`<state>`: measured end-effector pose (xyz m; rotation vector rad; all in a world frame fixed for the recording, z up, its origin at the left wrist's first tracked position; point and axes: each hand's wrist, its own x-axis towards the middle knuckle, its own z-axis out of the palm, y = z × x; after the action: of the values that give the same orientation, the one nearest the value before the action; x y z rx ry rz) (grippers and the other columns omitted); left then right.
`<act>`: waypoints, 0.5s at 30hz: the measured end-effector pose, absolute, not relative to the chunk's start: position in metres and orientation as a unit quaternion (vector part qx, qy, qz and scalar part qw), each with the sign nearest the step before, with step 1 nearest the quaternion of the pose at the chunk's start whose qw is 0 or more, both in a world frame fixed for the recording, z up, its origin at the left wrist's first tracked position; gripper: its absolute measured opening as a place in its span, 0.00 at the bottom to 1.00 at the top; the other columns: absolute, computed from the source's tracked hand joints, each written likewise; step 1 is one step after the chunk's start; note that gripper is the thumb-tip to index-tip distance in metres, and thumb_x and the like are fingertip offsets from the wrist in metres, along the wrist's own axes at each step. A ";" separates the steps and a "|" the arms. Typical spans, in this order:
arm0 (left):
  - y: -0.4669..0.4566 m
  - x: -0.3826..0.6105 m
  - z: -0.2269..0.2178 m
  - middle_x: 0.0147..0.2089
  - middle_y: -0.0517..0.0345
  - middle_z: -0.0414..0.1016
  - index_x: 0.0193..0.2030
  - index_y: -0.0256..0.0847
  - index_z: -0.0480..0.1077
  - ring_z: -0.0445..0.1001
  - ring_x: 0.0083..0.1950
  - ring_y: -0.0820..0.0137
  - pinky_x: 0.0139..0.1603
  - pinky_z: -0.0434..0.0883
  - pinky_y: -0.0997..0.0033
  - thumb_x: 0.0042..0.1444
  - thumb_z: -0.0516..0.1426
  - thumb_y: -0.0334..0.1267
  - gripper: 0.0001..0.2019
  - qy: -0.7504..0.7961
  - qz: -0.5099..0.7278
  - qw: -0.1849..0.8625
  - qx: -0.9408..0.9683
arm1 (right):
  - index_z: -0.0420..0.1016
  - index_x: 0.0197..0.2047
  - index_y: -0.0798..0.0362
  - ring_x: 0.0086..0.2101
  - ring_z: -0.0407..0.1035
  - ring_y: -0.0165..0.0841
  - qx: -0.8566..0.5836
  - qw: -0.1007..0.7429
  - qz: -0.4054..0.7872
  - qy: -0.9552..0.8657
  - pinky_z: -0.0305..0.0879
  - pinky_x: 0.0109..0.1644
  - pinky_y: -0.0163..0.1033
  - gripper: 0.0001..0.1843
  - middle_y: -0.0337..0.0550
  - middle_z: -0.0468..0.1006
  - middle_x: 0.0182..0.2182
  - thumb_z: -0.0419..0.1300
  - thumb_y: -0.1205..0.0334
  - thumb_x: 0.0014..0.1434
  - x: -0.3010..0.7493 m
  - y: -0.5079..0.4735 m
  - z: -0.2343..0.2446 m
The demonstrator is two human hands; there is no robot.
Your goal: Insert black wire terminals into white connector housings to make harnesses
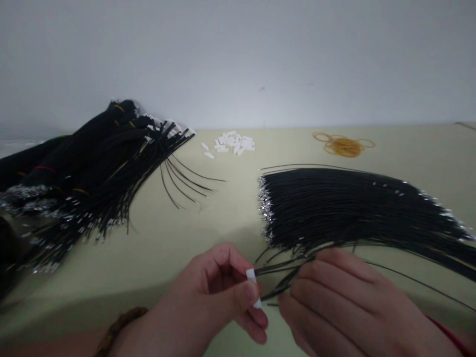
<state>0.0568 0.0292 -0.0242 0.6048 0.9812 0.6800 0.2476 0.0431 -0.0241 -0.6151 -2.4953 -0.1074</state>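
Observation:
Between the thumb and fingers of my left hand is a small white connector housing, gripped upright. Several black wires run from its right side toward my right hand. My right hand's fingers are closed round black wires just right of the housing; the fingertips are partly hidden behind the hand. Just behind my right hand lies a wide flat bundle of black wires with bare silvery ends at its left edge.
A loose heap of white connector housings lies at the back middle of the table. Yellow rubber bands are piled to its right. At the left are banded bundles of black wires, some with white connectors. A pale wall stands behind.

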 end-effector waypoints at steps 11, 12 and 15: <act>0.029 0.058 -0.024 0.21 0.63 0.73 0.27 0.37 0.63 0.73 0.23 0.75 0.26 0.71 0.77 0.44 0.65 0.42 0.15 0.442 0.308 0.791 0.290 | 0.65 0.29 0.59 0.32 0.60 0.25 -0.229 0.273 -0.048 -0.933 0.50 0.44 0.37 0.19 0.39 0.66 0.26 0.39 0.73 0.65 0.243 0.038 -0.021; 0.028 0.058 -0.024 0.21 0.62 0.73 0.27 0.37 0.63 0.73 0.23 0.76 0.26 0.70 0.77 0.44 0.65 0.42 0.15 0.439 0.309 0.792 0.291 | 0.66 0.29 0.58 0.33 0.61 0.25 -0.235 0.289 -0.043 -0.927 0.51 0.45 0.37 0.18 0.39 0.66 0.26 0.40 0.73 0.65 0.244 0.039 -0.020; 0.027 0.059 -0.023 0.21 0.62 0.73 0.28 0.37 0.62 0.72 0.23 0.76 0.26 0.70 0.77 0.44 0.65 0.42 0.16 0.439 0.320 0.786 0.296 | 0.67 0.33 0.56 0.34 0.62 0.21 -0.243 0.275 -0.027 -0.930 0.56 0.47 0.33 0.17 0.38 0.66 0.27 0.40 0.68 0.68 0.253 0.039 -0.020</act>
<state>0.0586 0.0273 -0.0232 0.6390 0.9456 0.6894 0.2527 0.0389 -0.0201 -0.6544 -2.4986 -0.0724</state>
